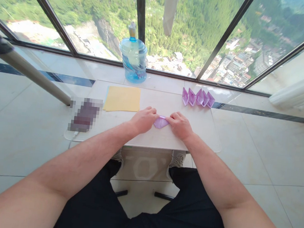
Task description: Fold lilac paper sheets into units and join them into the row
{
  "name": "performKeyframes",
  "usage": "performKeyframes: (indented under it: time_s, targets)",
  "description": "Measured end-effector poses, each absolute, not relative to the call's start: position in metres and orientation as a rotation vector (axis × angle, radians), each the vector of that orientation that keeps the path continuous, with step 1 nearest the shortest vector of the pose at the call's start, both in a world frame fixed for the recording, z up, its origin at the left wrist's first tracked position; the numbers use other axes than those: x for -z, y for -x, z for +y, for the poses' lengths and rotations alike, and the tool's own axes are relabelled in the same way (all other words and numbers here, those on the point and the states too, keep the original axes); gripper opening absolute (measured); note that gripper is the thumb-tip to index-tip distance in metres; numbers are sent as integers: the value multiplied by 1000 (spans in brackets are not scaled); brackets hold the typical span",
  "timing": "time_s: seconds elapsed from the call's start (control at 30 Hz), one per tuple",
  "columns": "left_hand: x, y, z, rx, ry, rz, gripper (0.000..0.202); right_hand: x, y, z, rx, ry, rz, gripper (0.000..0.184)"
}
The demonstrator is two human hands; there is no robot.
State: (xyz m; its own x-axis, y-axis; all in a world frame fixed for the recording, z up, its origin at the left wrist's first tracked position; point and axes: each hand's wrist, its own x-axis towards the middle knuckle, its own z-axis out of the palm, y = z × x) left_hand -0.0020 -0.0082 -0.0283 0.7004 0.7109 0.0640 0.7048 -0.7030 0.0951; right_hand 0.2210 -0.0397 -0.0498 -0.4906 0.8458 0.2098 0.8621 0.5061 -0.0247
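Observation:
A small piece of folded purple paper (161, 122) lies between my hands, low over the white table. My left hand (145, 120) pinches its left end, fingers curled in. At the opposite end, my right hand (180, 125) grips the paper with thumb and bent fingers. Several finished purple paper boats (198, 98) stand in a row at the table's far right corner. To the far left of my hands is a stack of yellow paper sheets (123, 98), with a thin blue edge showing under it.
The low white table (162, 140) sits over my feet. A phone-like object (86, 115), blurred out, lies at its left with a white cable. A large blue water bottle (133, 59) stands by the window behind the table. A grey pole (37, 69) slants in from the left.

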Motion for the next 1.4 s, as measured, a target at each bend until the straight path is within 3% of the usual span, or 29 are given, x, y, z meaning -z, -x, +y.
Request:
performKeyframes:
  time_s: [0.83, 1.4]
  targets:
    - [21, -3, -20, -50, -2828, 1254, 35, 34, -209, -56, 212, 1607, -2718, 32]
    - [18, -10, -46, -32, -2847, 1478, 47, 30, -191, -67, 172, 1810, -2591, 46]
